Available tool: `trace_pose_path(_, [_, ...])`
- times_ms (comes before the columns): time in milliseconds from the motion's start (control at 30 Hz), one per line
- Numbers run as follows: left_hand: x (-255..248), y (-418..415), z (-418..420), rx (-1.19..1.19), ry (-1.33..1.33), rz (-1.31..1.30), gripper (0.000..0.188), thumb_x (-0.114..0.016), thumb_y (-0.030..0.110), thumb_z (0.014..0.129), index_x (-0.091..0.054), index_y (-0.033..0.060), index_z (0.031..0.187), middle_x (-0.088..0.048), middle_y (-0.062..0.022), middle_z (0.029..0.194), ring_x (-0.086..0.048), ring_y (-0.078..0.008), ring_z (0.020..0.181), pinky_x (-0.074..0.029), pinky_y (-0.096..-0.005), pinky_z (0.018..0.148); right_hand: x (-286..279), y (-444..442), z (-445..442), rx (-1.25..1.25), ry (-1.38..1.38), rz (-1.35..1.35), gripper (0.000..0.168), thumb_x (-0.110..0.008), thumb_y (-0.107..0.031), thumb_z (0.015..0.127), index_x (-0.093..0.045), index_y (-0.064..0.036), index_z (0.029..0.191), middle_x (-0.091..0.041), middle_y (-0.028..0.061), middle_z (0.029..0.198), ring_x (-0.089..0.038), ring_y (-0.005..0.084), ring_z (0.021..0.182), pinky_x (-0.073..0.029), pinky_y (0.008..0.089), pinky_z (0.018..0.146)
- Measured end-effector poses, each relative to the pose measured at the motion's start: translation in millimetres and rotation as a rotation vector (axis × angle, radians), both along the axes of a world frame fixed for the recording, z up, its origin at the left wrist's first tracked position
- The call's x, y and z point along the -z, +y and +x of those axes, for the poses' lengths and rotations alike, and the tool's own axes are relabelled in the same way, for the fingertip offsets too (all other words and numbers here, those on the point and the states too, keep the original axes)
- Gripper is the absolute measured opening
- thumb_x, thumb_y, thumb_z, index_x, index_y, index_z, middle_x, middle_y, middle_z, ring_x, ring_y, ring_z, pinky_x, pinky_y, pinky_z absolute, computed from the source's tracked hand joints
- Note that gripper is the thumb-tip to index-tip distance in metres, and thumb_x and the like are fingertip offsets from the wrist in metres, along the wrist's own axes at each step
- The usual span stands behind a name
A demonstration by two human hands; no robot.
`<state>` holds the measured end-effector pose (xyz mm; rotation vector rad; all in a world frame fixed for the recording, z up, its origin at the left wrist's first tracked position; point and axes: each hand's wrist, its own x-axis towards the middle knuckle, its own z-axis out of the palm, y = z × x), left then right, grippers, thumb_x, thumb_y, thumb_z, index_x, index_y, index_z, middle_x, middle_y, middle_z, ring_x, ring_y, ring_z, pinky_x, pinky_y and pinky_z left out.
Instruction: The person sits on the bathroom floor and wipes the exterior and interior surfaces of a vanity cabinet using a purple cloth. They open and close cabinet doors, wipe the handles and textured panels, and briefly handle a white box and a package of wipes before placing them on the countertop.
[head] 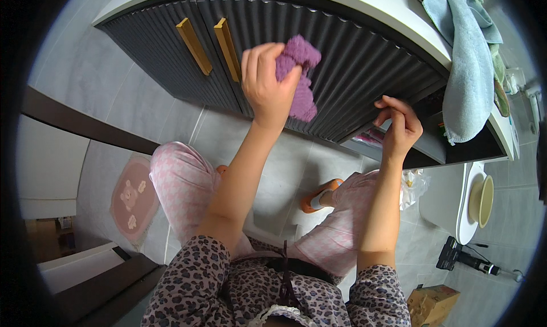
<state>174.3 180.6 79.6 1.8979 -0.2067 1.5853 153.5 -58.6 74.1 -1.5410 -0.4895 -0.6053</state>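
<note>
My left hand [270, 83] grips a crumpled purple cloth [301, 94], held in front of the dark ribbed door of a cabinet [350, 58]. Two gold bar handles [228, 49] stand just left of that hand. Over to the right, my right hand [398, 124] is raised with bent fingers and holds nothing visible, near the cabinet's open shelf [466, 145]. A light blue towel [468, 79] hangs over the white countertop [384, 11] beyond it.
A toilet [448, 203] with a beige basin [483, 201] on its lid stands at right. Lower right are a black handheld appliance [463, 256] and a cardboard box [431, 303]. A pink bear mat [136, 199] lies at left, beside a dark door frame [89, 124].
</note>
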Motion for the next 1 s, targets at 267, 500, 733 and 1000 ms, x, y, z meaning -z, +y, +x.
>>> trace_pose_path(267, [-65,4,15,-0.028,-0.201,-0.001,0.03,-0.07,0.004,0.068,-0.061,0.0031,0.097,-0.062,-0.01,0.092,-0.058,-0.0286,0.086,-0.045,-0.0364,0.079,-1,3,-1,0.044,0.016,-0.013,0.025,-0.045,0.006,0.083,-0.068,0.006,0.093,-0.068,0.014,0.081,-0.058,0.0125,0.055,-0.047,0.0224,0.054])
trace_pose_path(500, [-55,7,7,0.042,-0.052,-0.294,0.026,-0.071,0.008,0.074,-0.058,0.0025,0.095,-0.06,-0.0105,0.09,-0.057,-0.0282,0.083,-0.045,-0.0371,0.075,-18,33,-2,0.313,-0.518,-0.399,0.03,-0.053,0.004,0.069,-0.07,0.001,0.093,-0.068,0.014,0.096,-0.065,0.0254,0.084,-0.051,0.0334,0.078])
trace_pose_path(733, [-52,21,-1,0.092,0.013,-0.038,0.027,-0.072,-0.002,0.064,-0.059,0.0017,0.087,-0.059,-0.0096,0.084,-0.058,-0.0261,0.077,-0.047,-0.0341,0.071,-42,60,-8,0.563,-0.671,-0.681,0.057,-0.059,-0.001,0.065,-0.063,-0.013,0.121,-0.049,0.0154,0.138,-0.032,0.0371,0.136,-0.02,0.0491,0.114])
trace_pose_path(1000, [-7,20,-16,0.119,0.265,-0.096,0.027,-0.072,0.0,0.064,-0.054,-0.0005,0.084,-0.054,-0.0138,0.083,-0.056,-0.0332,0.078,-0.046,-0.0366,0.069,-95,83,11,0.733,-0.641,-0.789,0.057,-0.063,-0.015,0.075,-0.054,-0.011,0.131,-0.048,0.0071,0.14,-0.034,0.0289,0.137,-0.009,0.0481,0.115])
